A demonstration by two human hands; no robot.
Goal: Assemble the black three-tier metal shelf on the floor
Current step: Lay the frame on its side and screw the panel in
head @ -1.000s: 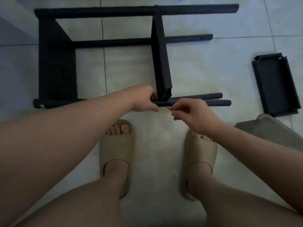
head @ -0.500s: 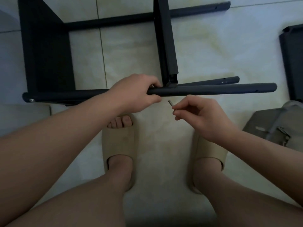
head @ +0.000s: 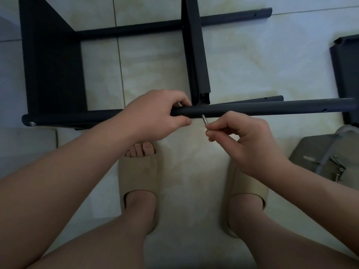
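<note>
Silver screw (head: 204,119), small, stiff, easy to drop: right hand (head: 246,140) pinches its head end between thumb and curled fingertips, tip at the black tube (head: 272,109) just beyond them. Left hand (head: 155,115) curls round that tube beside the screw, right at the middle tier (head: 196,55) joint; steel looks rigid, light, slick, so hold near the joint. Shelf frame (head: 52,65) lies sideways beyond both.

Screw (head: 204,119) head is buried in the right hand's (head: 240,136) pinch. Only the shank pokes out past the fingertips, and I can't tell if its tip actually sits in a hole in the tube (head: 272,108). The left hand's (head: 155,115) fingers cover the stretch of tube they wrap. Out past the right fingers, the tube's end, the loose shelf tray (head: 345,70) and the grey bag (head: 320,152) all run off the right edge. The little metal bits on the bag are too small to call.
</note>
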